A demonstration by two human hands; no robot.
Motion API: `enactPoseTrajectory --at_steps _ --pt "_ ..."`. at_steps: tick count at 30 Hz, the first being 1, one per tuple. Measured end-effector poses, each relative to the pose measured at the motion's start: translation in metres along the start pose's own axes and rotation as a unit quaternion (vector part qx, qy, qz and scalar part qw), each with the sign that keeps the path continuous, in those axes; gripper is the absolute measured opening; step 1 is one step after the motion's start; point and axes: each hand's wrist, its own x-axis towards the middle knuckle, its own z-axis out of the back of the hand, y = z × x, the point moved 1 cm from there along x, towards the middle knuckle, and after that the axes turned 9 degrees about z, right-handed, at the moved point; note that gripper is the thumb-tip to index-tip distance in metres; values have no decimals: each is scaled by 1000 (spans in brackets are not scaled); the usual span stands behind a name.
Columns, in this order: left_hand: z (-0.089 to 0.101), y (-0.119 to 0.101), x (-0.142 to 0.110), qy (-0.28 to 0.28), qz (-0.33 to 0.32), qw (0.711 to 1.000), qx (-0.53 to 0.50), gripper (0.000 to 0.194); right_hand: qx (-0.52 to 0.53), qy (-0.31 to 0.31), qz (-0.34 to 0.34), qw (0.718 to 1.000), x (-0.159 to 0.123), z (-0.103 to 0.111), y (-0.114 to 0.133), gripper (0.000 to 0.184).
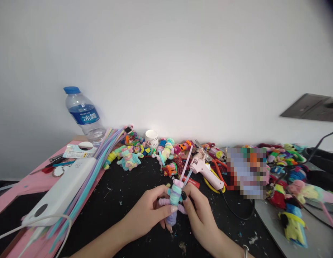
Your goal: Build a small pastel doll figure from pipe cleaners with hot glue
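Note:
A small pipe-cleaner figure [175,197] in pastel mint, pink and lilac is held low over the black tabletop. My left hand [151,208] grips its body from the left, thumb across the front. From the right, my right hand [198,208] pinches at its upper side, with the dark-nailed thumb and fingers closed. A pink pipe cleaner [186,163] stands up from the figure's top, and a pale blue one rises beside it near the right fingers. Just beyond lies a pink hot glue gun [206,172], its nozzle end toward the wall.
Several pipe-cleaner figures [129,157] line the wall, around a paper cup [151,139]. On the left are a plastic bottle [84,114], a white power bank-like box [61,193] and long pipe cleaners [87,190]. The glue gun's cord loops right, near a grey board [265,222] with more figures.

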Motion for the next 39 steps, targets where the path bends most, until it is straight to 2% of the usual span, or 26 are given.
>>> enactPoseTrajectory --at_steps 9,20,30,39 --pt "-2 2 1 -17 -10 1000 -10 21 3 -41 1 999 -2 -10 0 18" --pt "-1 -5 -2 -1 5 1000 23 18 -10 61 4 998 5 5 5 20" --pt "-7 0 0 -9 -3 1000 -19 19 31 -19 3 999 -3 -7 2 17" --pt "-9 4 -1 -21 -7 999 -24 17 34 -36 6 999 -3 -11 3 21"
